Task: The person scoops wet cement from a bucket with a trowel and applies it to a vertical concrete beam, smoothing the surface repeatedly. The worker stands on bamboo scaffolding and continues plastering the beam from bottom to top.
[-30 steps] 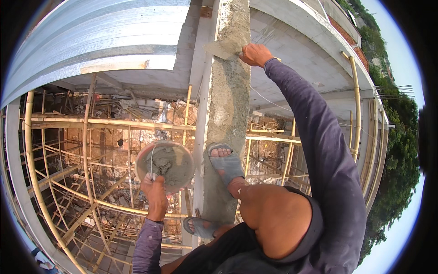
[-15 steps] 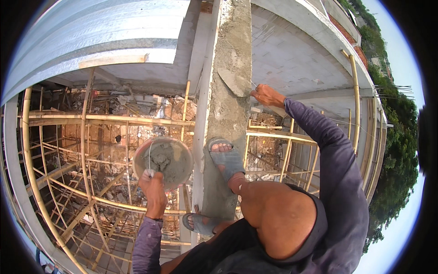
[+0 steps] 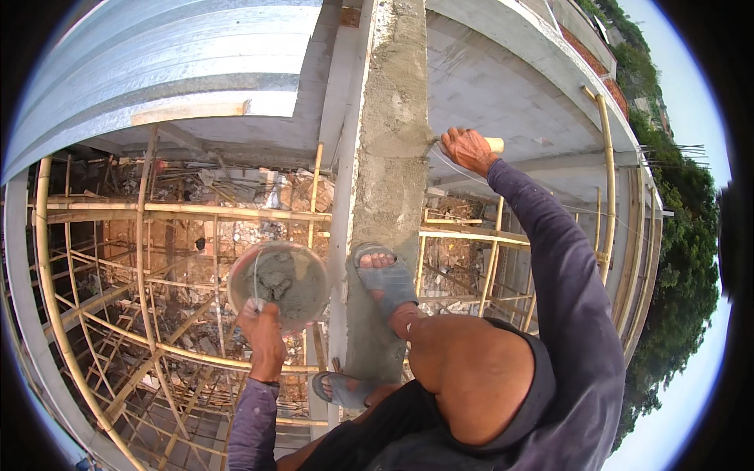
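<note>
Trowel [image 3: 494, 145] nearer than a second ago, inside fingers [image 3: 452, 140]

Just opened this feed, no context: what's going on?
A person in sandals is perched on a mortar-coated concrete beam. The left hand holds a bucket of mortar by its wire handle, beside the beam. The right hand grips a trowel at the beam's right edge; its blade is hard to make out. Bamboo scaffolding stands below.
</note>
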`<action>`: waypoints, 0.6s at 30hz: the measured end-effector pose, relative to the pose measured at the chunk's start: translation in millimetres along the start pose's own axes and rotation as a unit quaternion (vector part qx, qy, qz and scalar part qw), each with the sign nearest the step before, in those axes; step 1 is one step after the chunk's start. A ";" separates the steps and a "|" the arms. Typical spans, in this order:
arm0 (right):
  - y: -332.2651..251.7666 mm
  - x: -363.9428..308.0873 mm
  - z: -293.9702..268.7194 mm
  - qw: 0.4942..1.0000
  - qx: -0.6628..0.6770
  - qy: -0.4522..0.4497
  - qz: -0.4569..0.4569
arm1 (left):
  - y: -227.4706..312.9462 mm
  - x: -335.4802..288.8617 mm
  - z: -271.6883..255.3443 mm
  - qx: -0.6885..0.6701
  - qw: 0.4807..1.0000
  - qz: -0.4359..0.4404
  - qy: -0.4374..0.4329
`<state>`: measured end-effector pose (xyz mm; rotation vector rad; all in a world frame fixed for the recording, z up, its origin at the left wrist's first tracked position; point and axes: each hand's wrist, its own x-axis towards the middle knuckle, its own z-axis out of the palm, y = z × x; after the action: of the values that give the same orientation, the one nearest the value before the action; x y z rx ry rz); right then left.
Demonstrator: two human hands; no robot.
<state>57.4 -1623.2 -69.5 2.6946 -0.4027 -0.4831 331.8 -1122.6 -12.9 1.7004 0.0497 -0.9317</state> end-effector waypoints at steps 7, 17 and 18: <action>12.1 70.2 4.9 0.989 0.128 -0.020 0.074 | 4.4 0.7 9.8 0.005 1.000 -0.008 -0.003; -125.3 -42.8 -11.7 0.883 0.427 -0.144 0.132 | -11.7 4.7 3.3 -0.008 1.000 -0.008 -0.007; -140.8 -57.9 -19.4 0.883 0.430 -0.157 0.107 | -10.9 3.6 3.1 -0.006 1.000 -0.004 -0.010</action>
<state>42.2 -1472.4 -93.7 3.3262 -1.2491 -0.8307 327.3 -1122.9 -23.9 1.6804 0.0488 -0.9511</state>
